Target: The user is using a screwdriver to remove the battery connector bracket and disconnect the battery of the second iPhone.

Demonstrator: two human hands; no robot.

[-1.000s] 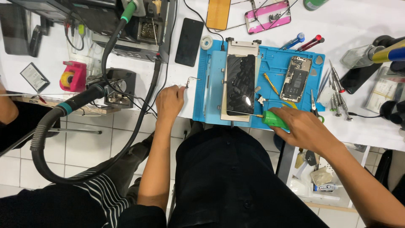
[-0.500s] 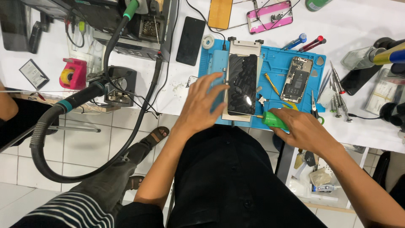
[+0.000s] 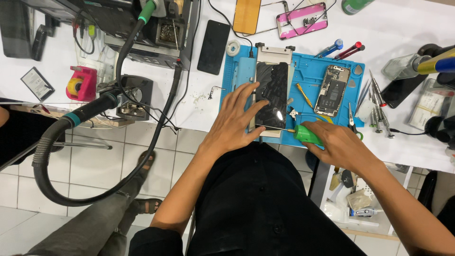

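Black hose (image 3: pixel 71 156) curved down at far L, w/ a pink tape holder (image 3: pixel 78 84) above it on the white bench (image 3: pixel 407 42). My left hand (image 3: pixel 234 121) lay flat, fingers spread, gripping nothing, pressing the L edge of the dark screen (image 3: pixel 274 92) on the blue mat (image 3: pixel 313 71). My right hand (image 3: pixel 339 144) was closed round a green screwdriver (image 3: pixel 308 135), tip touching the screen's bottom edge. Opened phone (image 3: pixel 333 90) sat just R of it, tweezers (image 3: pixel 377 102) further R.

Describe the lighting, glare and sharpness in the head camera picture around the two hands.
Head view: even, bright light; soft shadows under the left hand on the blue mat; a small glare spot on the dark phone screen; right hand and green screwdriver handle sharp; wide-angle bending toward the edges.
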